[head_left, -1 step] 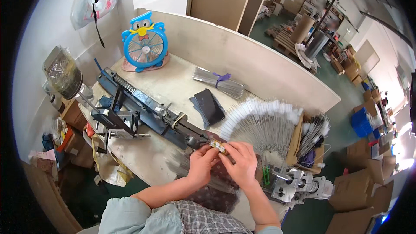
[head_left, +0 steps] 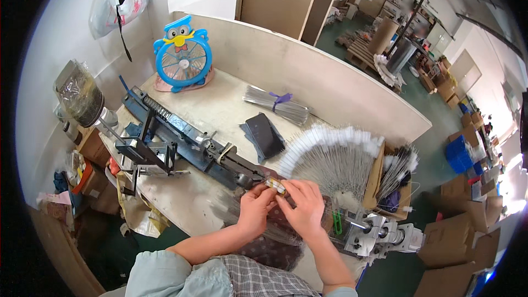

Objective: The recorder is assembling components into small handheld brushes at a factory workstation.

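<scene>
Basically, right hand [head_left: 301, 206] looks pinched on the small yellow-and-white piece [head_left: 275, 186], just off the end of the metal rail [head_left: 190, 135]; left hand [head_left: 256, 207] narrow, fingers bunched beside it, grip hidden, can't tell. Risk, my read: piece slips if the pinch is off-centre; right elbow or wrist drift could snag the white-tipped wires [head_left: 330, 168]. Count: one piece, one blue fan [head_left: 183, 64], one purple-tied bundle [head_left: 264, 100], one green clip [head_left: 337, 223]; loose wires too dense.
</scene>
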Demonstrator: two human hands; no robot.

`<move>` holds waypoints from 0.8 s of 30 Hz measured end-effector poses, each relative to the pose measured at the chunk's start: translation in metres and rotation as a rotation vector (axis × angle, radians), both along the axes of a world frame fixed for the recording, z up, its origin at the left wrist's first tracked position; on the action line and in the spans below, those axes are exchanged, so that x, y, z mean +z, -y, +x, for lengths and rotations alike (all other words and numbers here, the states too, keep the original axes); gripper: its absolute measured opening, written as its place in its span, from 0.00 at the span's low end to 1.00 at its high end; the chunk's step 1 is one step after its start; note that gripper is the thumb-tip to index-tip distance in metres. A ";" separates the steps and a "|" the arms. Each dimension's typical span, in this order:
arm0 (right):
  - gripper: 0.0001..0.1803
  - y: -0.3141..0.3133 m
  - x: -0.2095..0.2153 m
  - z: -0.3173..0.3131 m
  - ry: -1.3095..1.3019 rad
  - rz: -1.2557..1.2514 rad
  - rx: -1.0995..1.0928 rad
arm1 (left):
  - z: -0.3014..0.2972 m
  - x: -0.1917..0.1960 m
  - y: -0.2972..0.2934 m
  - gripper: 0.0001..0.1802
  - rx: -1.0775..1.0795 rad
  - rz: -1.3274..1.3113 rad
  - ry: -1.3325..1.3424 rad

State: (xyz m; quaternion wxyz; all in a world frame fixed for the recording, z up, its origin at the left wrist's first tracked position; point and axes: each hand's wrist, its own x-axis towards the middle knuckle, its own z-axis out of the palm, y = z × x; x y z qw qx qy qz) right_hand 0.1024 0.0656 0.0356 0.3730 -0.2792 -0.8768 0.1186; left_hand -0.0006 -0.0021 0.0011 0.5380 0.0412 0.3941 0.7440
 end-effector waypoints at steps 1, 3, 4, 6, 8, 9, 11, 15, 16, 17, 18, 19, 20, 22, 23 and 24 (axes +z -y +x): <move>0.17 0.002 -0.002 -0.003 0.014 -0.012 -0.040 | 0.000 0.000 0.000 0.06 0.015 -0.021 -0.019; 0.18 0.005 -0.004 -0.004 0.026 -0.023 -0.083 | -0.001 -0.001 -0.001 0.06 0.006 -0.013 0.019; 0.18 0.004 -0.005 -0.005 0.031 -0.013 -0.116 | -0.001 -0.001 -0.002 0.06 0.005 -0.006 0.058; 0.18 0.002 -0.007 -0.003 0.035 0.000 -0.148 | -0.001 -0.001 -0.003 0.06 -0.001 -0.001 0.089; 0.17 0.002 -0.009 0.002 0.004 0.022 -0.144 | 0.000 -0.003 -0.002 0.07 -0.008 0.000 0.122; 0.17 0.002 -0.007 0.002 0.005 0.022 -0.144 | -0.001 -0.005 -0.003 0.07 -0.013 0.021 0.105; 0.15 0.006 -0.003 0.004 0.018 0.043 -0.129 | 0.000 -0.003 -0.001 0.07 -0.030 0.037 0.091; 0.14 0.008 -0.007 0.004 0.037 0.047 -0.128 | 0.000 -0.001 -0.002 0.05 0.009 0.012 0.070; 0.14 0.007 -0.006 0.004 0.041 0.041 -0.118 | -0.001 -0.003 -0.001 0.05 0.003 0.018 0.089; 0.14 0.007 -0.005 0.004 0.044 0.034 -0.107 | -0.001 -0.002 -0.001 0.05 0.005 0.017 0.089; 0.14 0.005 -0.005 0.003 0.044 0.033 -0.104 | 0.000 -0.001 -0.001 0.07 0.017 0.015 0.111; 0.15 0.005 -0.004 0.002 0.036 0.011 -0.101 | 0.001 0.000 0.000 0.09 0.028 0.011 0.133; 0.15 0.005 -0.003 0.002 0.027 -0.011 -0.098 | 0.001 -0.001 0.001 0.09 0.031 0.008 0.134; 0.15 0.005 -0.004 -0.001 0.031 -0.012 -0.092 | 0.000 -0.004 -0.001 0.10 0.005 0.029 0.152; 0.15 0.006 -0.004 -0.002 0.033 -0.009 -0.090 | -0.001 -0.005 -0.001 0.10 0.004 0.026 0.152; 0.15 0.006 -0.005 -0.003 0.033 -0.011 -0.092 | -0.001 -0.006 0.000 0.11 0.006 0.036 0.145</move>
